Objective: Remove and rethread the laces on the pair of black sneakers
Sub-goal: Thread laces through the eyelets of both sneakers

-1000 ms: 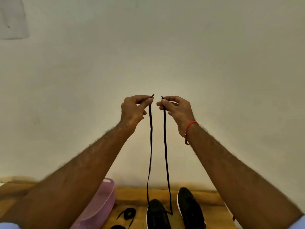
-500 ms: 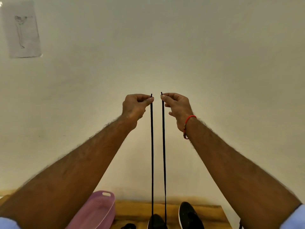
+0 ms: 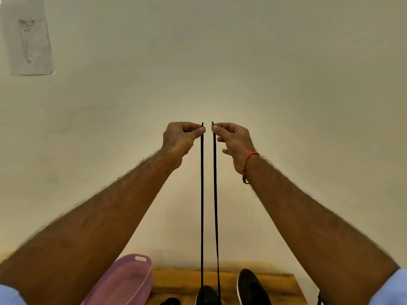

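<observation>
A black lace (image 3: 202,194) is held up in two taut, near-parallel strands that run down to the left sneaker (image 3: 207,296), seen only in part at the lower edge of the view, on the near part of the wooden desk (image 3: 180,280). One tip is pinched between thumb and forefinger of the left hand (image 3: 180,137); the other tip is pinched the same way by the right hand (image 3: 233,139), whose lower fingers are loosely spread. The tips are held level and just beside each other, not touching. The right sneaker (image 3: 251,287) lies just beside the first, toward the desk's right edge, and no lace can be made out on it. A dark loop, probably the second lace (image 3: 169,301), is partly visible at the lower edge.

The step in hand is judged to be evening the two ends after the lace has been passed through the lowest eyelets; the eyelets themselves are cut off from view. The next move would call for lowering the hands and crossing one tip into the next eyelet without losing the equal lengths.

A pink basket (image 3: 141,263) stands near the desk's left side. A red thread bracelet (image 3: 251,156) is worn on the right wrist, and a sketch on paper (image 3: 28,36) is fixed to the wall.
</observation>
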### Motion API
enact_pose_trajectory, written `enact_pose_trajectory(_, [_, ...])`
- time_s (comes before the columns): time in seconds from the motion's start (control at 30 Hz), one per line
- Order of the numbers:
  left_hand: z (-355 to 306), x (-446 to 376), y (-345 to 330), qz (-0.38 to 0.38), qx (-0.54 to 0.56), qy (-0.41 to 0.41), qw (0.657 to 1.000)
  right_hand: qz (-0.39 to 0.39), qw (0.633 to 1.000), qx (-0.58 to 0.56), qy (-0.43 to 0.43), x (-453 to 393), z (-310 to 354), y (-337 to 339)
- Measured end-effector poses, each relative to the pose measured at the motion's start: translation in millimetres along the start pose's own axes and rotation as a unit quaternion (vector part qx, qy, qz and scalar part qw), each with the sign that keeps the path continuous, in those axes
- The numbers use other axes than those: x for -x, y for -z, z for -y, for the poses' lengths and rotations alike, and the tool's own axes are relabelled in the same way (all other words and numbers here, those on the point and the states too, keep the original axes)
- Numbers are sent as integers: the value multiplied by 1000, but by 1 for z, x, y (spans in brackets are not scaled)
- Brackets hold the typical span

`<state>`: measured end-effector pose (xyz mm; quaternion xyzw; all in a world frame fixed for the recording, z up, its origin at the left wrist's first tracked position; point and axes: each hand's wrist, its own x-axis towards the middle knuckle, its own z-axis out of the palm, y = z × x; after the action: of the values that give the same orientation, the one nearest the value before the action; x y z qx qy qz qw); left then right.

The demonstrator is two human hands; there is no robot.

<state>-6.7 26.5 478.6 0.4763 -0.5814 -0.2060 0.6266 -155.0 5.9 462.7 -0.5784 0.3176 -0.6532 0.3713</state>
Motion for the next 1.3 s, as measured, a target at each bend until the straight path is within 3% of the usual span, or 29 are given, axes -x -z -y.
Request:
enact_pose_trajectory(0.73, [-2, 3, 2, 2, -40, -28, 999, -1, 1000, 17, 0, 0, -1, 4])
enact_pose_trajectory(0.97, [35, 10, 5, 79, -53, 34, 995, 24, 999, 13, -46, 8, -37, 20])
enact_pose_trajectory(1.03, [58, 10, 7, 85, -122, 23, 989, 20, 998, 29, -58, 11, -55, 26])
enact_pose_trajectory(1.1, [85, 10, 11, 83, -266, -33, 960, 10, 997, 55, -61, 13, -74, 34])
enact_pose_trajectory(1.2, [132, 13, 18, 89, -471, -98, 872, -14, 995, 69, -68, 15, -110, 47])
enact_pose_trajectory(1.3, [179, 22, 19, 133, -541, -106, 824, -34, 991, 94, -85, 21, -148, 60])
